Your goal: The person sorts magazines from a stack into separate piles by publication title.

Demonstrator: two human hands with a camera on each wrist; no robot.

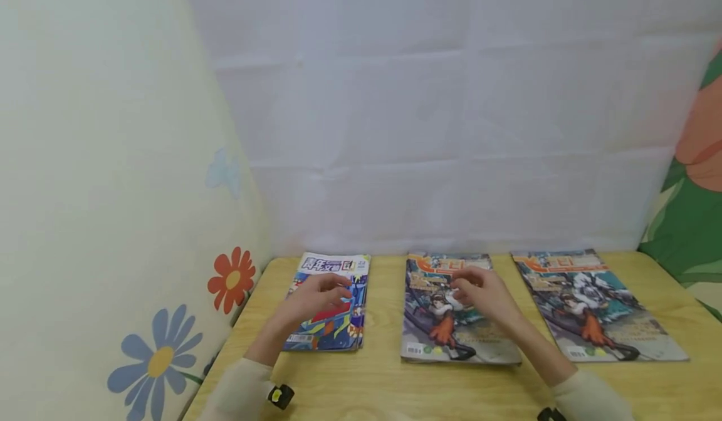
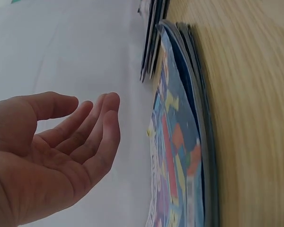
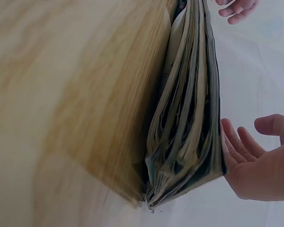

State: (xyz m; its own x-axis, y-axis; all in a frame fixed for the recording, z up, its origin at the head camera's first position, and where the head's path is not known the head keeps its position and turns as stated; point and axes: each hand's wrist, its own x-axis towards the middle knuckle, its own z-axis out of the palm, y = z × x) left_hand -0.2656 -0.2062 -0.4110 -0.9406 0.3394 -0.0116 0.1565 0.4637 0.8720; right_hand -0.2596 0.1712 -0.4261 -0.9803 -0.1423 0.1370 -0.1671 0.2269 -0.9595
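Three lots of magazines lie in a row on the table. My left hand [image 1: 316, 299] hovers over the left pile, a blue, colourful magazine [image 1: 338, 339] with others beneath it. In the left wrist view its fingers [image 2: 97, 137] are loosely bent, with nothing in them and a gap to the cover. Over the middle pile, topped by a comic magazine [image 1: 417, 349] with an orange title, hangs my right hand [image 1: 487, 296]. The right wrist view shows the thick page edges [image 3: 194, 109] of a pile, with the relaxed right hand [image 3: 260, 170] beyond, holding nothing.
At the right lies another magazine [image 1: 592, 308] with the same cover as the middle one. The wooden table [image 1: 383, 386] meets a white cloth backdrop [image 1: 451, 126] at its far edge. A pale wall [image 1: 113, 126] with painted flowers borders the left side.
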